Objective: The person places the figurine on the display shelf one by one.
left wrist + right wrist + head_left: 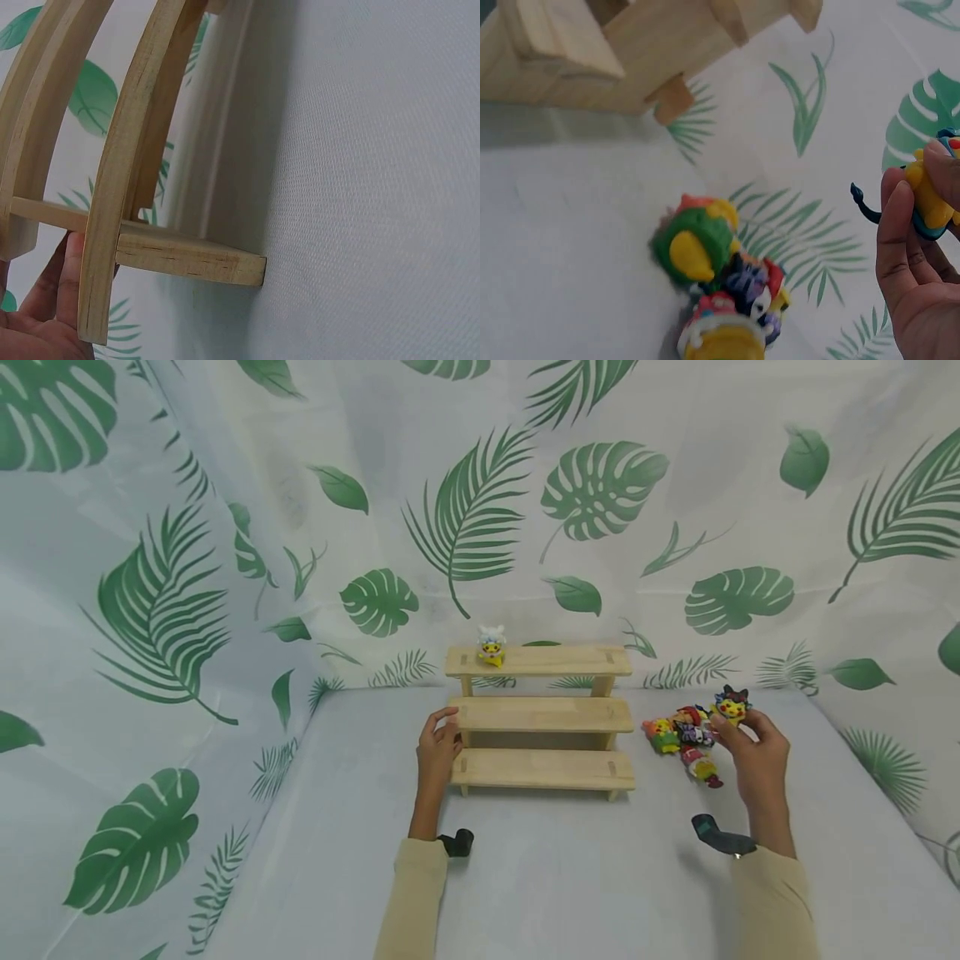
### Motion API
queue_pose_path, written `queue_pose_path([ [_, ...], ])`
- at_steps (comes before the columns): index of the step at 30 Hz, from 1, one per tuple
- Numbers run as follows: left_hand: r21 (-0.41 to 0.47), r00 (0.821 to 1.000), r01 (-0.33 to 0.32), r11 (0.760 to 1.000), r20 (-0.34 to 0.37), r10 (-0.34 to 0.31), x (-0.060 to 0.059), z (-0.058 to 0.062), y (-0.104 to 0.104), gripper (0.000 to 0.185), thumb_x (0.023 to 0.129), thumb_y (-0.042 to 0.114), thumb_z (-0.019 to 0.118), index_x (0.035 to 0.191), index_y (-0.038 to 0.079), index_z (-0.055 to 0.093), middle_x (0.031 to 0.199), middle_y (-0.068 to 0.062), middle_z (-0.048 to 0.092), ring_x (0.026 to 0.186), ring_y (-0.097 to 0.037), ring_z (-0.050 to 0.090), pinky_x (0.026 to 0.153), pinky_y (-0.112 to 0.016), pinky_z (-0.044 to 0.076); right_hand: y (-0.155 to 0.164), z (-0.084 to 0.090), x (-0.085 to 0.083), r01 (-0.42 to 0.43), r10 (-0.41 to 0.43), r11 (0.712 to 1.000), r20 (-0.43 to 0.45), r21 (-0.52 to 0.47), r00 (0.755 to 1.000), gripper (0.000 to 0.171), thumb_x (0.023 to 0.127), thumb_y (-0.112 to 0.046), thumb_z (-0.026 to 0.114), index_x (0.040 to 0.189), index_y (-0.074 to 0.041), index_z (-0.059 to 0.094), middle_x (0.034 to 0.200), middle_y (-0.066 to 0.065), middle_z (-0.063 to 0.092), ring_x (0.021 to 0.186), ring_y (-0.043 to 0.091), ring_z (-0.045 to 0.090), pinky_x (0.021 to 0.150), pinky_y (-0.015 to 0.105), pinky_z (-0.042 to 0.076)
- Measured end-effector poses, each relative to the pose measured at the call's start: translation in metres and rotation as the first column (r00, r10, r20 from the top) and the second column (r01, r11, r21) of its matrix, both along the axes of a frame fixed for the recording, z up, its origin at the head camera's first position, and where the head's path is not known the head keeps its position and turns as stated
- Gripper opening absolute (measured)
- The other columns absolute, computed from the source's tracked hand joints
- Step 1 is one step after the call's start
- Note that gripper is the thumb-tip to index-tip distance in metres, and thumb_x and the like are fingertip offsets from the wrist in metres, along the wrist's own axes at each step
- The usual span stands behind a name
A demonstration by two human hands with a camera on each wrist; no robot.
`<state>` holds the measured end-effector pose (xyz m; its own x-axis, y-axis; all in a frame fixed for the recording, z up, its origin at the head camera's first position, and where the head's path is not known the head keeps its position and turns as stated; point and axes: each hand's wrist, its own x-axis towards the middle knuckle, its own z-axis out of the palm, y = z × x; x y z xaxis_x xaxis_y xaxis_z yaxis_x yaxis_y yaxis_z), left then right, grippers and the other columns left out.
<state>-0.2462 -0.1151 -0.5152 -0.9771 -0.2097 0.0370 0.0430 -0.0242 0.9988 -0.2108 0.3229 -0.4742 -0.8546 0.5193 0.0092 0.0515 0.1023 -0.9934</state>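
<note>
Leaf-printed white cloth hangs behind and drapes over the bench (pixel 570 868), and on it I see a three-step wooden shelf (pixel 542 714) standing square ahead of both hands.

From where I watch, I judge the job barely begun. One small yellow figure with a white cap (pixel 492 646) stands on the top step, at its left end, above and beyond the left fingers. The middle and bottom steps carry nothing.

My right hand (pixel 757 756) holds a yellow figure with a dark spiky head (pixel 732 703), pinched between thumb and fingertips (pixel 897 225) and lifted off the cloth. In the right wrist view the toy sits at the tips of those fingers, clear of the pile. Just left of and below the right fingers lies the pile of small figures (pixel 686 739), a green-and-yellow one among them, all touching one another on the bench beside the shelf's right end.

My left hand (pixel 438 747) grips the left end of the shelf. The left wrist view shows a finger (pixel 71 270) pressed up against the board edge, fingers curled round the wood, steadying it.

So I count one figure placed, one in hand and several waiting in the pile, with two steps open.
</note>
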Motion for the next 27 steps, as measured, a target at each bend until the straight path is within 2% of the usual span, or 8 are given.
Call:
queue_pose_path([
  [4,-0.019,1.0,-0.016,1.0,-0.008,0.016,0.001,0.0,0.001,0.029,0.099,0.038,0.057,0.121,0.021,0.064,0.081,-0.009,0.062,0.064,-0.011,0.05,0.057,-0.02,0.044,-0.011,0.01,-0.006,-0.016,0.018,0.997,-0.03,0.071,0.999,0.034,0.09,-0.024,0.071,0.121,-0.015,0.062,0.108,-0.013,0.053,0.084,-0.005,0.062,0.072,0.005,0.049],
  [8,-0.038,1.0,-0.026,0.999,-0.007,0.025,0.001,0.0,0.002,0.025,0.099,0.036,0.057,0.119,0.023,0.065,0.083,-0.009,0.065,0.069,-0.014,0.055,0.059,-0.022,0.047,-0.024,0.022,-0.012,-0.039,0.046,0.986,-0.038,0.162,0.998,0.04,0.089,-0.027,0.072,0.126,-0.014,0.063,0.109,-0.016,0.053,0.093,-0.002,0.058,0.074,0.005,0.048],
  [11,-0.036,0.999,-0.03,0.999,-0.014,0.029,0.001,0.0,0.002,0.024,0.099,0.036,0.058,0.118,0.024,0.065,0.08,-0.008,0.063,0.069,-0.015,0.055,0.059,-0.022,0.047,-0.034,0.03,-0.017,-0.069,0.082,0.978,-0.061,0.198,0.995,0.041,0.089,-0.03,0.073,0.126,-0.014,0.063,0.109,-0.016,0.054,0.1,0.002,0.055,0.074,0.005,0.047],
  [15,-0.02,1.0,-0.021,1.0,-0.016,0.02,0.001,0.001,0.002,0.026,0.099,0.036,0.058,0.119,0.022,0.065,0.076,-0.009,0.059,0.063,-0.015,0.05,0.056,-0.02,0.043,-0.044,0.038,-0.026,-0.106,0.131,0.97,-0.102,0.217,0.986,0.035,0.089,-0.027,0.073,0.12,-0.015,0.062,0.108,-0.014,0.054,0.1,0.003,0.055,0.073,0.007,0.048],
  [18,-0.01,1.0,-0.01,1.0,-0.013,0.01,0.002,0.001,0.003,0.03,0.099,0.038,0.057,0.121,0.02,0.064,0.078,-0.012,0.059,0.063,-0.017,0.048,0.056,-0.021,0.041,-0.052,0.043,-0.031,-0.128,0.162,0.961,-0.126,0.244,0.979,0.033,0.089,-0.024,0.073,0.117,-0.014,0.061,0.105,-0.015,0.054,0.098,0.001,0.056,0.072,0.007,0.047],
  [23,-0.004,1.0,-0.009,1.0,-0.008,0.009,0.002,0.0,0.003,0.032,0.099,0.038,0.058,0.123,0.017,0.063,0.08,-0.015,0.059,0.068,-0.02,0.049,0.056,-0.021,0.041,-0.072,0.055,-0.04,-0.154,0.21,0.942,-0.163,0.299,0.964,0.036,0.089,-0.022,0.073,0.12,-0.008,0.061,0.103,-0.018,0.055,0.097,-0.003,0.057,0.078,0.007,0.046],
  [27,-0.004,1.0,-0.014,1.0,-0.014,0.014,0.003,0.002,0.003,0.027,0.099,0.035,0.057,0.12,0.019,0.064,0.076,-0.012,0.056,0.064,-0.018,0.047,0.052,-0.018,0.038,-0.087,0.06,-0.053,-0.192,0.271,0.927,-0.222,0.321,0.937,0.039,0.089,-0.013,0.072,0.123,0.001,0.059,0.103,-0.017,0.054,0.094,-0.006,0.058,0.078,0.006,0.047],
])
